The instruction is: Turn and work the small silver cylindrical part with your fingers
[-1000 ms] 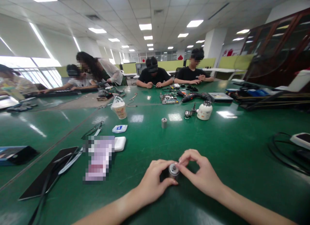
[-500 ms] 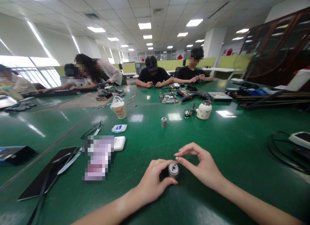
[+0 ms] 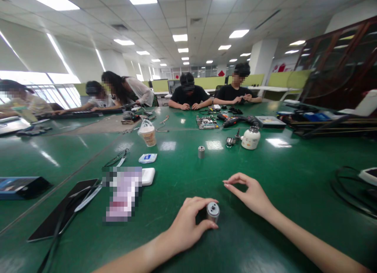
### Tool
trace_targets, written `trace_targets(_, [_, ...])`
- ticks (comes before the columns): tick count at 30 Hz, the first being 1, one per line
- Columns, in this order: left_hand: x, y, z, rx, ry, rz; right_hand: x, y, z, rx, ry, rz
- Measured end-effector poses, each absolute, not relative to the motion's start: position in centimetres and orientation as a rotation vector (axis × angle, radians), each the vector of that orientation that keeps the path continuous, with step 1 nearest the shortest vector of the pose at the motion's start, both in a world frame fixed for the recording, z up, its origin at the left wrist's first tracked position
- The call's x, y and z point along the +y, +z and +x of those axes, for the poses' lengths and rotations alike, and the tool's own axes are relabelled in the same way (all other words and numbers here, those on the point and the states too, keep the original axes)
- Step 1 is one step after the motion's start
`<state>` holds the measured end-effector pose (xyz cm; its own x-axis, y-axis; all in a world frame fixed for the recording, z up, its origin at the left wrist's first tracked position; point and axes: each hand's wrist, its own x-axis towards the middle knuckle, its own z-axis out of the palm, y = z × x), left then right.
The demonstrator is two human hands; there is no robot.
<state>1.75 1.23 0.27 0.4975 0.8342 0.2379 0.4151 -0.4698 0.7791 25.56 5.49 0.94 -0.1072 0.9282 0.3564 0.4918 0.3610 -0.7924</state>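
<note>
Metal cylinder (image 3: 213, 217) in front of the wearer stands upright, apparently on the green tabletop (image 3: 176, 181), its flat end face turned up so that the dark holes in it can be seen. The left hand (image 3: 187, 222) comes in from between 8 and 9 o'clock and has it gripped: thumb against the near side, forefinger over the far rim, the gap between them only as wide as the cylinder. Held this way, by its sides, the piece is presumably kept from tipping or turning, while most of the top is left uncovered.

At about 2 o'clock, apart from the cylinder, the right hand (image 3: 253, 194) hangs above the table. Its thumb and forefinger tips are drawn close together, the narrow pinch that would suit a very small part; whether anything sits between them I cannot tell.

Farther out, just short of 12 o'clock, a second metal cylinder (image 3: 201, 152) stands upright by itself, probably set there to be within reach yet out of the way. A round-bodied white bottle (image 3: 251, 139) is at 1 o'clock. Toward 10 o'clock lie a small white packet (image 3: 147, 158) and a white case (image 3: 148, 176), with a bagged cup (image 3: 149, 136) beyond them.
</note>
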Motion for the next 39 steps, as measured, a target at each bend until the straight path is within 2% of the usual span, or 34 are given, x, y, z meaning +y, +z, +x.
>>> trace_targets(6, [1.3, -0.1, 1.7, 1.014, 0.850, 2.107, 1.6, 3.5, 22.1, -1.828, 0.798, -1.114])
trace_targets(15, [1.4, -0.4, 1.8, 1.010, 0.871, 2.110, 0.7, 2.7, 21.7, -1.875, 0.664, -1.095])
trace_targets(30, [1.2, -0.5, 1.7, 0.999, 0.884, 2.130, 0.5, 3.1, 21.5, -1.945, 0.671, -1.103])
trace_targets(39, [1.3, -0.2, 1.8, 1.015, 0.852, 2.137, 0.8, 3.3, 21.9, -1.962, 0.525, -1.082])
